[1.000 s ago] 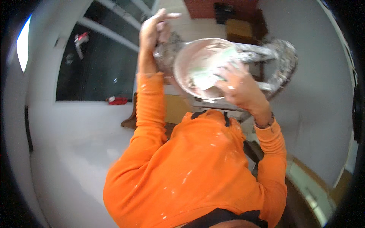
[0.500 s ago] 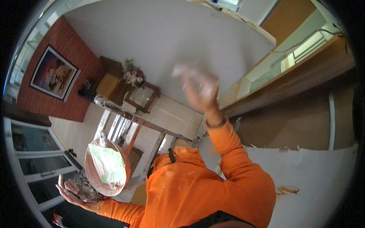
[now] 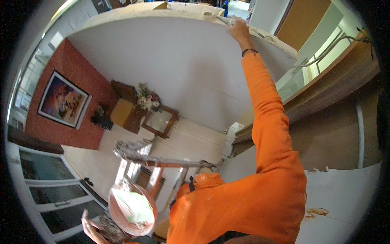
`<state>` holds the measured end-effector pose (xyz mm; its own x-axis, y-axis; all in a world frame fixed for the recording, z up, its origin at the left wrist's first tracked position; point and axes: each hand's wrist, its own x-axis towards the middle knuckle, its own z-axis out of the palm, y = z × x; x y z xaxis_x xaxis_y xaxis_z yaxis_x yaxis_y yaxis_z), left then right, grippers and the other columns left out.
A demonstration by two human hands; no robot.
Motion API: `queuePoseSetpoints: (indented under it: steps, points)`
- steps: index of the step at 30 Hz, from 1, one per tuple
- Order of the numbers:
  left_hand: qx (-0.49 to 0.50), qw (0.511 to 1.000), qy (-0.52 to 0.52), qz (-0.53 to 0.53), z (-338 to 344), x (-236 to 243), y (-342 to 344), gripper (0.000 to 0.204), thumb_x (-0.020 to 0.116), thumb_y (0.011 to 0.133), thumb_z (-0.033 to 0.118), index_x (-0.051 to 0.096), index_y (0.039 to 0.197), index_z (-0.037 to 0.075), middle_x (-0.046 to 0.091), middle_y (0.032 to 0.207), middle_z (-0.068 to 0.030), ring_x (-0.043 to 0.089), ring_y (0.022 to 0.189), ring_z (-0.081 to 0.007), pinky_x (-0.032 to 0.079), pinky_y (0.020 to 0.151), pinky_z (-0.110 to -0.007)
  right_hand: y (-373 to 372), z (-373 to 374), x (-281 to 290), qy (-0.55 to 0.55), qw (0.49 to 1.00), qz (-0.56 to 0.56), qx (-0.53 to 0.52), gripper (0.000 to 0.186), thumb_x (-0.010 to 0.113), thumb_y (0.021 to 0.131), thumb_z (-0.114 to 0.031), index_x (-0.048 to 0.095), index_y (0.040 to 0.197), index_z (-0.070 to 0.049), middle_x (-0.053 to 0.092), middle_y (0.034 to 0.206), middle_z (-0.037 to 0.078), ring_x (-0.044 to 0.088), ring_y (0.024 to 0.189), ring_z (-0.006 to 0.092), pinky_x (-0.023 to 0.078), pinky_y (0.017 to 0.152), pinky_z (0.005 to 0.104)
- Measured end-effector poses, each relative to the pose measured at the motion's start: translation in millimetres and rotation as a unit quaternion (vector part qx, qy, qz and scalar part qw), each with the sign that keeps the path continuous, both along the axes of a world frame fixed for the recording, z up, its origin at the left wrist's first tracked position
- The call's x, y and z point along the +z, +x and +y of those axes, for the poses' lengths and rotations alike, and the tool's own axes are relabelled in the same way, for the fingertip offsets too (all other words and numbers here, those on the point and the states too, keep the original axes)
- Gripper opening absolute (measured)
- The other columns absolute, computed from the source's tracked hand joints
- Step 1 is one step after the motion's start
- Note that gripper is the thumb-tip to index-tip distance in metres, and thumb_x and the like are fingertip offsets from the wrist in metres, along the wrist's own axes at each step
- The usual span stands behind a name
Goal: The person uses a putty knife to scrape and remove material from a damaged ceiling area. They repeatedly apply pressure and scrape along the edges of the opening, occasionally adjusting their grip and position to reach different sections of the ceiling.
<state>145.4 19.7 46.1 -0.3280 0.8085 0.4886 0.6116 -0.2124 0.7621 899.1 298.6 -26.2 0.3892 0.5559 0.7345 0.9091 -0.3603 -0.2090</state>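
right hand (image 3: 239,29): 1 o'clock, arm stretched out full, at the top edge of the pale partition wall (image 3: 178,61). fingers bent; cannot tell whether they are clamped on anything. a thin dark tool (image 3: 222,19) lies on the ledge just beside it, toward 11 o'clock from the hand.

left hand (image 3: 93,228): between 7 and 8 o'clock, near the lower rim of view. fingers apart, palm turned toward a caked grey lump (image 3: 114,231); contact between the two hard to judge.

reddish bowl (image 3: 151,197): 7 o'clock, tilted so its inside shows, just beside the lump. pale green piece (image 3: 138,205) inside, smeared with white paste.

stepladder (image 3: 178,164): 7 o'clock, nearer the centre than the bowl, top end crusted white and grey.

surroundings: framed picture (image 3: 65,99) on a red brick-textured wall (image 3: 40,126), just past 9 o'clock. flowers (image 3: 149,99) at 10 o'clock, by a wooden chair (image 3: 122,113). wooden beam (image 3: 321,97) between 2 and 3 o'clock. brownish smear (image 3: 317,212) on a white surface (image 3: 345,199), 4 o'clock.
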Motion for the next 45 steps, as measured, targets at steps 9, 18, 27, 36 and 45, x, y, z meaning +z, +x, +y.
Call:
queuePoseSetpoints:
  steps: [9, 18, 27, 36, 45]
  points:
    - [-0.055, 0.930, -0.362, 0.032, 53, 62, -92, 0.045, 0.064, 0.100, 0.030, 0.059, 0.134, 0.002, 0.055, 0.077, -0.0026, 0.051, 0.067, -0.0101, 0.049, 0.058, -0.026, 16, 44, -20, -0.038, 0.989, 0.031, -0.136, 0.027, 0.057, 0.089, -0.023, 0.067, 0.113, -0.019, 0.065, 0.112, 0.011, 0.059, 0.109, 0.0320, 0.047, 0.092, 0.0523]
    - [-0.253, 0.877, -0.293, 0.286, 143, 93, -60, 0.031, 0.059, 0.101, 0.023, 0.063, 0.126, 0.005, 0.068, 0.084, -0.0050, 0.062, 0.081, -0.0134, 0.050, 0.067, -0.030, 3, -48, -28, 0.332, 0.927, 0.068, -0.163, 0.031, 0.056, 0.096, -0.020, 0.061, 0.122, -0.003, 0.062, 0.109, 0.019, 0.058, 0.104, 0.0394, 0.048, 0.086, 0.0502]
    - [-0.446, 0.503, 0.073, 0.737, 212, 142, 41, 0.043, 0.059, 0.097, 0.014, 0.055, 0.140, 0.014, 0.059, 0.135, -0.0057, 0.066, 0.102, -0.0224, 0.056, 0.076, -0.038, -142, -256, 12, 0.667, 0.648, 0.332, 0.156, 0.034, 0.050, 0.106, -0.024, 0.053, 0.134, -0.004, 0.055, 0.086, -0.001, 0.045, 0.060, 0.0041, 0.039, 0.051, 0.0202]
    - [-0.413, 0.443, 0.032, 0.795, 128, 173, 244, 0.042, 0.058, 0.098, 0.038, 0.061, 0.131, 0.011, 0.069, 0.106, -0.0095, 0.068, 0.095, -0.0259, 0.056, 0.086, -0.040, -172, -442, 98, 0.587, 0.800, 0.103, 0.069, 0.035, 0.056, 0.101, -0.015, 0.051, 0.132, -0.001, 0.061, 0.089, 0.006, 0.056, 0.071, 0.0149, 0.049, 0.067, 0.0308]
    - [-0.603, 0.438, 0.352, 0.566, 14, 209, 365, 0.035, 0.077, 0.086, 0.025, 0.070, 0.116, 0.008, 0.069, 0.076, -0.0089, 0.070, 0.065, -0.0218, 0.057, 0.062, -0.036, -143, -520, 207, 0.576, 0.805, -0.119, -0.073, 0.031, 0.060, 0.095, -0.013, 0.056, 0.122, 0.001, 0.066, 0.091, 0.020, 0.067, 0.081, 0.0352, 0.053, 0.076, 0.0422]
